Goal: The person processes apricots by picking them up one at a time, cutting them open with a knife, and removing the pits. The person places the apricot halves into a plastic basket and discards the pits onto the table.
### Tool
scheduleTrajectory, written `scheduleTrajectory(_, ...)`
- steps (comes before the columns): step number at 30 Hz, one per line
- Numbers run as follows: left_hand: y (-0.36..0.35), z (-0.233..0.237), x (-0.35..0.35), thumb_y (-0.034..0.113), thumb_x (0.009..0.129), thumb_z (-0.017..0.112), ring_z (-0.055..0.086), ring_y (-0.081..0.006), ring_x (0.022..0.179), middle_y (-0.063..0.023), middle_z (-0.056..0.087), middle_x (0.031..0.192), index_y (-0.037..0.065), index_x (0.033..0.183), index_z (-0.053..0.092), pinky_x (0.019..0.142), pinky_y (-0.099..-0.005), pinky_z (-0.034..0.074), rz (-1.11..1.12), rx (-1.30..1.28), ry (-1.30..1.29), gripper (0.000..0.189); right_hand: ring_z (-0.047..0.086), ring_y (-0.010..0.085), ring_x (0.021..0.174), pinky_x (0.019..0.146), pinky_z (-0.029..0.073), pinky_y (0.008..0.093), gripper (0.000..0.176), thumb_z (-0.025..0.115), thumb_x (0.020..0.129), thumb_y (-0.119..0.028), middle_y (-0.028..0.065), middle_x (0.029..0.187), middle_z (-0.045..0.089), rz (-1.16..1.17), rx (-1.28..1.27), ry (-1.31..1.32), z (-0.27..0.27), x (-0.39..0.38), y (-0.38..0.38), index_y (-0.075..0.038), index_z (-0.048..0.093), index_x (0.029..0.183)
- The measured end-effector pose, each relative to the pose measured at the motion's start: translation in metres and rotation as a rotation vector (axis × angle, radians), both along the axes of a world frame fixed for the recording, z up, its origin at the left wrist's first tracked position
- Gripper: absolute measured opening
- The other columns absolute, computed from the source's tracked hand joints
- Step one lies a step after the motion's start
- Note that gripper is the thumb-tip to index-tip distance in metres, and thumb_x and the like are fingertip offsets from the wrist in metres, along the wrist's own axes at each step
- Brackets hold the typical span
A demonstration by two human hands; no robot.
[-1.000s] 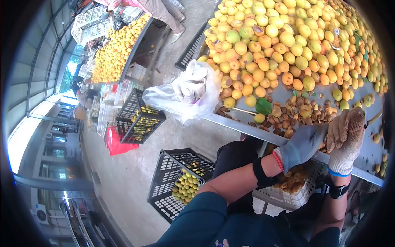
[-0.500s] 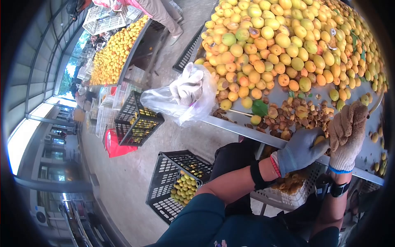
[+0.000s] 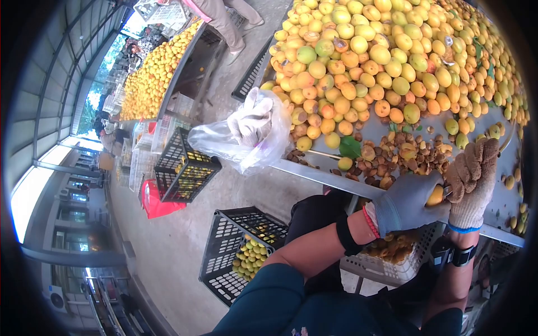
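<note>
Over the front edge of a metal table (image 3: pixel 330 178), my left hand (image 3: pixel 408 203) in a grey-blue glove is closed on a yellow-orange apricot (image 3: pixel 435 196). My right hand (image 3: pixel 472 182), in a white knit glove with brown coated fingers, is right beside the fruit with its fingers curled. A small shiny piece shows between the right fingers and the apricot, but its kind is hidden. Behind my hands lie many brown pits and scraps (image 3: pixel 412 159). A large heap of apricots (image 3: pixel 364 61) covers the far part of the table.
A plastic bag with white gloves (image 3: pixel 252 126) lies on the table's left corner. Below the table, a white crate (image 3: pixel 406 273) holds orange fruit pieces. Black crates (image 3: pixel 216 252) with fruit stand on the floor at left, near a red bag (image 3: pixel 159 199). Another person's legs (image 3: pixel 227 25) show behind.
My left hand has turned slightly, so more of the apricot shows. My right fingers have shifted a little beside it. The view has moved slightly.
</note>
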State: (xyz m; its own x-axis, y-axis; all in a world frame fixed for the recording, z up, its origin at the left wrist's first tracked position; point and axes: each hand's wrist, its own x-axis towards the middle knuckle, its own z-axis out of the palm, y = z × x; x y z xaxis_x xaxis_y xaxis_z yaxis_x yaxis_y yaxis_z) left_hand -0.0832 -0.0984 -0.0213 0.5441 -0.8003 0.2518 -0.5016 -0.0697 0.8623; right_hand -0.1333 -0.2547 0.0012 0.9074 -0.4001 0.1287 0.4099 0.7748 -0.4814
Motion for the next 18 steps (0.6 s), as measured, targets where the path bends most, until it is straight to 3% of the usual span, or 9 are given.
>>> scheduleTrajectory(4, 0.001, -0.003, -0.001, 0.032, 0.081, 0.075, 0.068, -0.0383, 0.076, -0.0178, 0.067, 0.079, 0.004, 0.106, 0.059, 0.066, -0.045, 0.054, -0.015, 0.027, -0.047, 0.041, 0.031, 0.0072, 0.04, 0.027, 0.029, 0.0209, 0.024, 0.04, 0.108, -0.03, -0.0002, 0.063, 0.037, 0.015, -0.099, -0.011, -0.001, -0.002, 0.009, -0.011, 0.047, 0.095)
scheduleTrajectory(7, 0.001, -0.004, -0.002, 0.033, 0.081, 0.074, 0.068, -0.0382, 0.074, -0.0181, 0.067, 0.077, 0.004, 0.105, 0.06, 0.065, -0.0455, 0.054, -0.051, 0.082, -0.076, 0.041, 0.029, 0.0095, 0.035, 0.025, 0.03, 0.0236, 0.038, 0.039, 0.106, -0.039, 0.0005, 0.059, 0.039, -0.015, -0.034, 0.162, 0.001, -0.002, 0.017, -0.007, 0.044, 0.086)
scheduleTrajectory(11, 0.002, -0.004, -0.003, 0.031, 0.085, 0.072, 0.067, -0.0378, 0.068, -0.0167, 0.066, 0.072, 0.003, 0.103, 0.061, 0.062, -0.0443, 0.053, -0.074, 0.015, -0.062, 0.036, 0.03, 0.0088, 0.035, 0.024, 0.03, 0.0233, 0.037, 0.038, 0.107, -0.038, -0.0002, 0.057, 0.037, -0.027, 0.036, 0.182, 0.006, -0.003, 0.022, -0.008, 0.043, 0.086)
scheduleTrajectory(17, 0.006, 0.02, 0.005, 0.021, 0.089, 0.067, 0.064, -0.0374, 0.063, -0.015, 0.066, 0.073, 0.002, 0.098, 0.062, 0.057, -0.0413, 0.049, -0.203, -0.051, 0.658, 0.021, 0.032, 0.008, 0.039, 0.029, 0.03, 0.0219, 0.035, 0.04, 0.106, -0.04, -0.0028, 0.059, 0.038, 0.08, -0.045, 0.015, 0.008, -0.001, 0.007, -0.009, 0.046, 0.09)
scheduleTrajectory(18, 0.007, 0.012, 0.006, 0.02, 0.089, 0.067, 0.064, -0.0375, 0.065, -0.0156, 0.066, 0.075, 0.002, 0.098, 0.063, 0.058, -0.0412, 0.049, -0.122, -0.089, 0.396, 0.021, 0.032, 0.0078, 0.04, 0.029, 0.029, 0.0218, 0.035, 0.042, 0.105, -0.041, -0.0035, 0.059, 0.038, 0.094, -0.058, 0.024, 0.005, 0.0, 0.009, -0.009, 0.047, 0.092)
